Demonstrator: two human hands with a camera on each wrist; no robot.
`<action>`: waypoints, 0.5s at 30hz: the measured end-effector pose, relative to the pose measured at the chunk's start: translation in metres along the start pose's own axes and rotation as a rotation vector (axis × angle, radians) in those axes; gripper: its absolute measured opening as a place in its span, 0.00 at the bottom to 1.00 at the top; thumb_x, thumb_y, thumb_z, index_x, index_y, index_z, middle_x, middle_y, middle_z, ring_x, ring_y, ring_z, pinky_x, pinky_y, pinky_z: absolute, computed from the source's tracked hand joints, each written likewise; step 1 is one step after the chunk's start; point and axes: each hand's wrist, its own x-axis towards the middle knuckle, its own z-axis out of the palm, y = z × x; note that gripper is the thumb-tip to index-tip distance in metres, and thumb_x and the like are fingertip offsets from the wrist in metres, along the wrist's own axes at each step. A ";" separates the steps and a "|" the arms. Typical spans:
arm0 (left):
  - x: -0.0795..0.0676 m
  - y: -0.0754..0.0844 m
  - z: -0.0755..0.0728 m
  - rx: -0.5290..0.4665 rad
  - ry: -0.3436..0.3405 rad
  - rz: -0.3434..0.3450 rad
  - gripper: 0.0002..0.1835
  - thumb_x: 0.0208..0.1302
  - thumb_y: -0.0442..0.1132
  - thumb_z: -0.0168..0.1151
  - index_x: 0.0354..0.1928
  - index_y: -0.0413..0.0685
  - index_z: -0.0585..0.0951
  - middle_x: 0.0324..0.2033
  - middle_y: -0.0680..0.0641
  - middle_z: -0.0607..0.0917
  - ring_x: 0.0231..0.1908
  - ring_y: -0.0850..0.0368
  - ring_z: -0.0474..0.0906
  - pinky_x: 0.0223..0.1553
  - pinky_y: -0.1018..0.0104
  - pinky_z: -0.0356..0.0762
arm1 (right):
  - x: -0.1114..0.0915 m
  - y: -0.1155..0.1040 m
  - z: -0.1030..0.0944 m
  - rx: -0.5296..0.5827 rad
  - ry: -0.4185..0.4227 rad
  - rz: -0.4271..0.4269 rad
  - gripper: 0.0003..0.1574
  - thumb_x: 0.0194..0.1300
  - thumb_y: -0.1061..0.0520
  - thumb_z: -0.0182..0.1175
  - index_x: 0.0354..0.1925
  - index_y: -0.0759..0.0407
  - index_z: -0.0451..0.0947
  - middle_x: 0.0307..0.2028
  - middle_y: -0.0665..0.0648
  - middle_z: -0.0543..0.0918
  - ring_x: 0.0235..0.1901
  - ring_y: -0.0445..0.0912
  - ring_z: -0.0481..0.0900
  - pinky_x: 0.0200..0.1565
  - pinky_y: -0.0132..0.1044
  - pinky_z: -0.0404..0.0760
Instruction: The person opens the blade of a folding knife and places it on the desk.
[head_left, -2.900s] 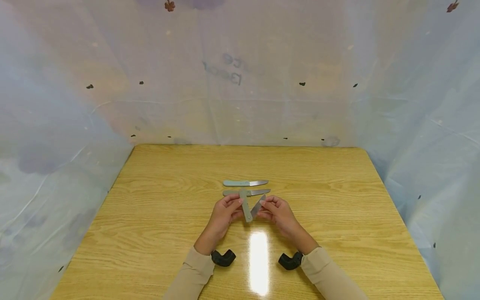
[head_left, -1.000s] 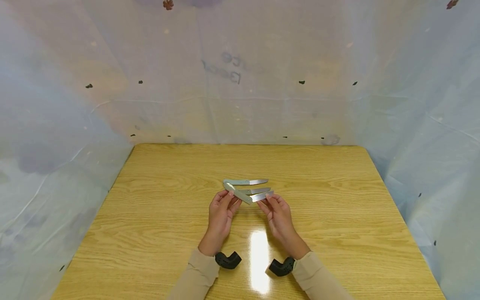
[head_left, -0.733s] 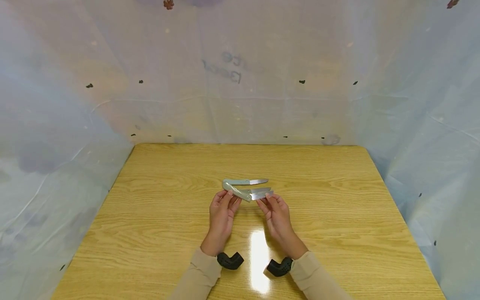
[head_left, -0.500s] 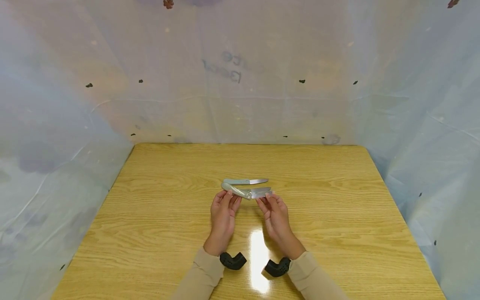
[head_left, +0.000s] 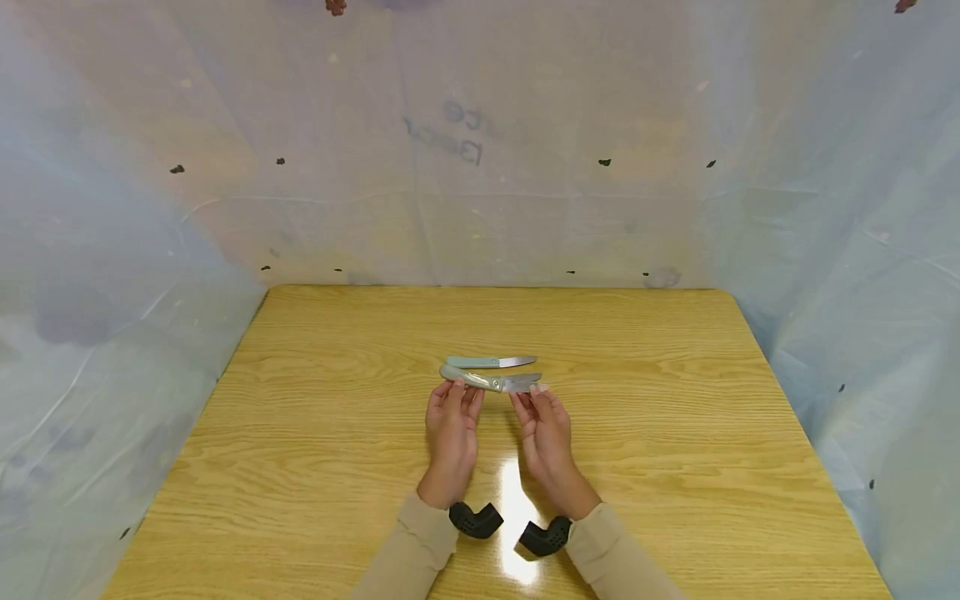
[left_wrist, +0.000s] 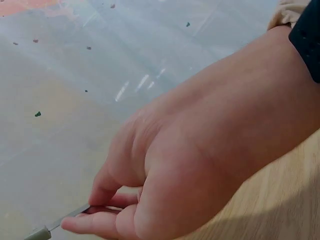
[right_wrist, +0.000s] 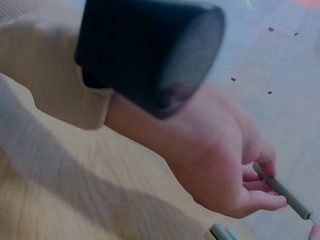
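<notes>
Both hands hold one folding knife over the table, its grey-green handle [head_left: 468,377] to the left and steel blade [head_left: 516,384] to the right, nearly in line. My left hand [head_left: 452,437] pinches the handle between thumb and fingers; that hand [right_wrist: 215,155] also shows in the right wrist view. The blade is pinched by my right hand [head_left: 549,442], whose grip appears in the left wrist view too, where the hand [left_wrist: 180,165] is large. Just beyond lies a pale green knife [head_left: 472,362], blade out. Another knife is mostly hidden behind the held one.
The wood-grain table [head_left: 337,458] extends on every side of the hands. Pale plastic sheeting [head_left: 480,208] hangs behind and at both sides. Black curved devices sit on the wrists, one by the left wrist [head_left: 476,521], one by the right [head_left: 545,537].
The folding knife's blade has swung outward from a sharp angle to almost straight. Both hands have turned, and the knife now overlaps the second knife on the table. The wrists have drawn closer.
</notes>
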 end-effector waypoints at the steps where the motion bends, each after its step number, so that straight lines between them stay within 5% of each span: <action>1: -0.001 -0.001 0.001 -0.001 0.004 0.005 0.08 0.66 0.30 0.54 0.44 0.38 0.68 0.46 0.39 0.73 0.43 0.49 0.76 0.53 0.57 0.72 | 0.000 0.001 0.000 0.008 0.010 -0.005 0.02 0.68 0.70 0.48 0.39 0.71 0.67 0.43 0.65 0.72 0.42 0.50 0.77 0.56 0.42 0.70; 15: -0.004 -0.005 0.006 -0.006 0.045 0.032 0.10 0.66 0.31 0.54 0.45 0.37 0.67 0.44 0.39 0.74 0.42 0.50 0.77 0.52 0.57 0.73 | -0.004 0.004 0.004 -0.001 0.031 -0.017 0.05 0.70 0.68 0.46 0.43 0.71 0.64 0.42 0.63 0.72 0.42 0.48 0.77 0.55 0.39 0.72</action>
